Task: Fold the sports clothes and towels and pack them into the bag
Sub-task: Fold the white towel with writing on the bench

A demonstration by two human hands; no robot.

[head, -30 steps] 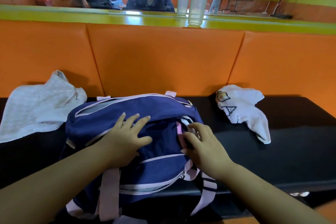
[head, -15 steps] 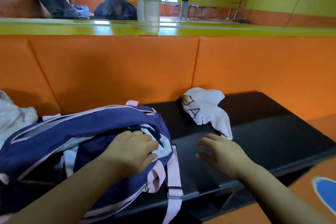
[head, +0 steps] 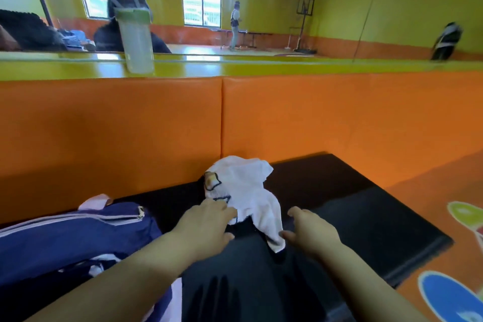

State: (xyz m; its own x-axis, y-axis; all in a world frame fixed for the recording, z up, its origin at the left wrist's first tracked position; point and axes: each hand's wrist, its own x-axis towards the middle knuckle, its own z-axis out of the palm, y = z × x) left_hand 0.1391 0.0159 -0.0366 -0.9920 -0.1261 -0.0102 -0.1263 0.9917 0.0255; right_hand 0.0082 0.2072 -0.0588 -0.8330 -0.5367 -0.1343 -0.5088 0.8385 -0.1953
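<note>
A crumpled white garment (head: 245, 188) with a dark printed design lies on the black bench (head: 366, 219) against the orange padded backrest. My left hand (head: 206, 222) reaches onto its near left edge, fingers touching the cloth. My right hand (head: 311, 230) hovers by its lower right corner, fingers spread, thumb close to the hanging tip. The navy bag (head: 73, 238) with pink trim sits at the lower left, partly under my left forearm, its top open with pale cloth showing inside.
A clear bottle with a green lid (head: 136, 39) stands on the yellow ledge (head: 261, 66) above the orange backrest (head: 313, 117). A mirror behind shows the hall and people. The bench ends at the right, with orange floor (head: 444, 243) beyond.
Both hands left the bag and moved right to the white garment. The view swung right, so the bag slid to the lower left and the left towel went out of view.
</note>
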